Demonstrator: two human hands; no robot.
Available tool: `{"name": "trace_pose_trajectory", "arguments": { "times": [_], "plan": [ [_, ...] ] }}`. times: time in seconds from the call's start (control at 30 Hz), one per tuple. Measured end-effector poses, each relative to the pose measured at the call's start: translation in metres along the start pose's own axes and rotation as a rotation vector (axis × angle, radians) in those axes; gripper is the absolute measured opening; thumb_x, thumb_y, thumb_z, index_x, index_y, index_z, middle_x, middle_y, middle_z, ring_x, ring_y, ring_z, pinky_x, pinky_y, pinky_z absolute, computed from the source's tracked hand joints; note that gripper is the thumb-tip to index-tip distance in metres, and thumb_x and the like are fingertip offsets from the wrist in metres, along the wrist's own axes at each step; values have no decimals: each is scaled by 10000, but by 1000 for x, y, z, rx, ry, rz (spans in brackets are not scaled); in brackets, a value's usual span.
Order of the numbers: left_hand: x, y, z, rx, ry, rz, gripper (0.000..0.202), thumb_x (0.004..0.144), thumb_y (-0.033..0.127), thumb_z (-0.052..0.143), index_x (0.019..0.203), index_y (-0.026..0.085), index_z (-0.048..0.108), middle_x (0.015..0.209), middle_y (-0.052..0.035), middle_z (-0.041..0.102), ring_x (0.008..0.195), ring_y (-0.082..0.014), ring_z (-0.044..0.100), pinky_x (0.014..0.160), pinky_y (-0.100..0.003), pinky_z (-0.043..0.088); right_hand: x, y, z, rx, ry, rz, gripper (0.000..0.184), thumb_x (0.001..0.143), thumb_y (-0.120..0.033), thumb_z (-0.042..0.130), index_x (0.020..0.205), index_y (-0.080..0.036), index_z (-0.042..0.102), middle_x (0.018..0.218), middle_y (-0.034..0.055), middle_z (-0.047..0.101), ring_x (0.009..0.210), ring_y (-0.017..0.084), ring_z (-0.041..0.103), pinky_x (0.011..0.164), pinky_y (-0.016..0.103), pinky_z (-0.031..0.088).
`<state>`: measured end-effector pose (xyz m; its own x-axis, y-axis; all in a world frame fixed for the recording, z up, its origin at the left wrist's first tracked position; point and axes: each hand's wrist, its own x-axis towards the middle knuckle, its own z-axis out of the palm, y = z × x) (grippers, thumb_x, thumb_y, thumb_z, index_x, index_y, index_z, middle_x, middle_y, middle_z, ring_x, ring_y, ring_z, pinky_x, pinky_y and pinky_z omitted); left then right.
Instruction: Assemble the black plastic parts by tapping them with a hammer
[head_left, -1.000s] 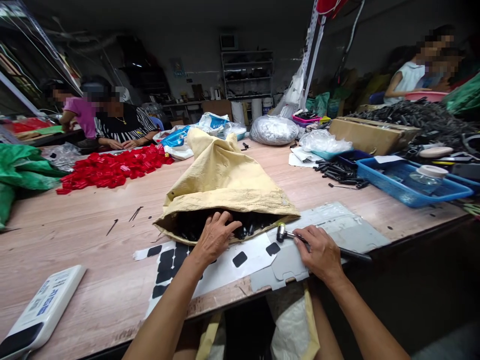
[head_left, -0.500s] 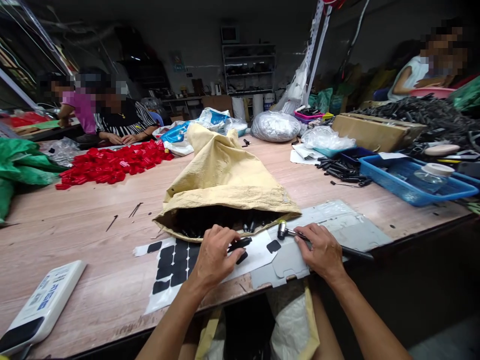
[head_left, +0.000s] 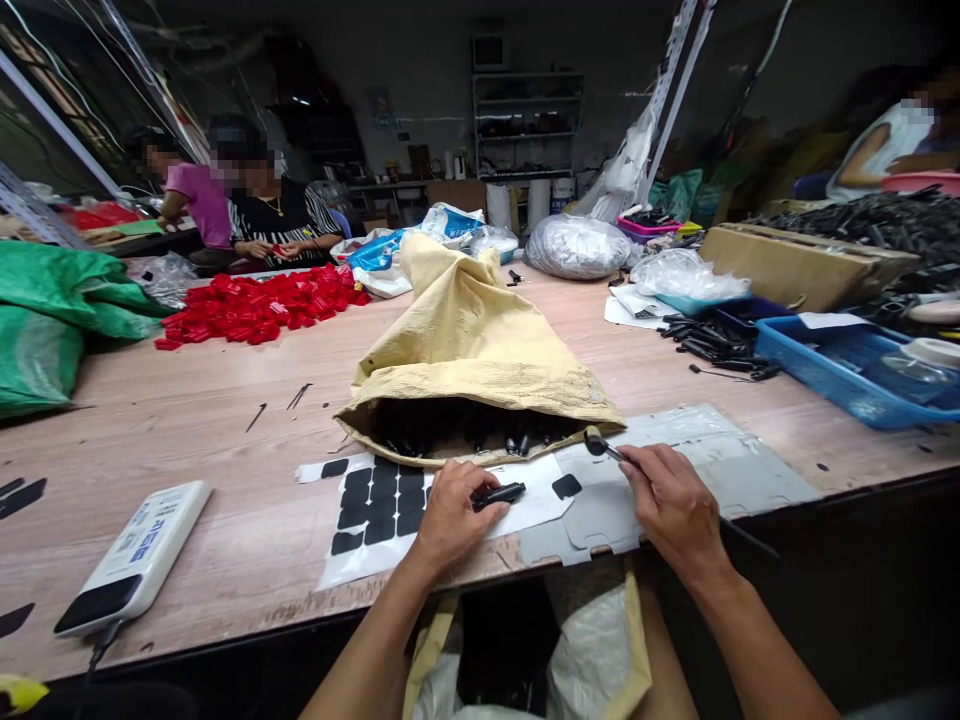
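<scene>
My left hand (head_left: 457,512) pinches a short black cylindrical part (head_left: 502,495) between thumb and fingers, just over the white sheet. In my right hand (head_left: 675,505) is a small hammer (head_left: 597,442), its head pointing left by the bag's mouth and its dark handle running back under my palm. Rows of black rounded-square stickers (head_left: 373,500) cover the left of the white sheet (head_left: 536,508); one loose-looking sticker (head_left: 567,486) lies between my hands. Behind them a yellow woven bag (head_left: 480,345) gapes toward me, with several black parts (head_left: 521,440) inside.
Grey board (head_left: 712,455) lies under my right hand. A white power bank (head_left: 142,550) sits at left, near a red heap of parts (head_left: 262,305) and green sacking (head_left: 37,345). Blue tray (head_left: 832,385) and carton (head_left: 795,265) stand at right. Other people sit across the table and far right.
The view has swung a little left. My right hand and the hammer have moved slightly away from my left hand, and the hammer head has turned. The black part stays in my left hand.
</scene>
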<state>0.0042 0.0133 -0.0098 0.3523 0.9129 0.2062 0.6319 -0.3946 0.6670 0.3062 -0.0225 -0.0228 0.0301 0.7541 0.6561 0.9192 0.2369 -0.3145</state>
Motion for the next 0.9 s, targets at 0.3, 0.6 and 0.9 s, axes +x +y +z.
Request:
{"name": "trace_pose_trajectory", "arguments": {
  "times": [0.3,0.6,0.9],
  "plan": [
    [0,-1,2,-19,20,-10,71,744,221,758,788,209,703,789,-13,674,860,-218,544,799,-340,399,-7,-90,2,369,-146,-31,294,994,-200,492,1243,-265,635,984,69,668,929,212,640,837,355,528],
    [0,-2,3,-36,35,-9,143,724,206,789,728,197,646,731,5,620,820,-200,513,742,-309,370,-20,-111,12,233,-165,-124,420,967,-80,468,1307,-277,615,897,56,633,855,191,600,754,316,495],
    [0,-4,3,-57,19,-18,92,727,192,787,754,200,699,788,-1,670,852,-202,524,779,-313,372,-16,-102,8,216,-53,-72,371,975,-107,517,1301,-241,632,912,50,640,868,173,596,794,298,476]
  ]
}}
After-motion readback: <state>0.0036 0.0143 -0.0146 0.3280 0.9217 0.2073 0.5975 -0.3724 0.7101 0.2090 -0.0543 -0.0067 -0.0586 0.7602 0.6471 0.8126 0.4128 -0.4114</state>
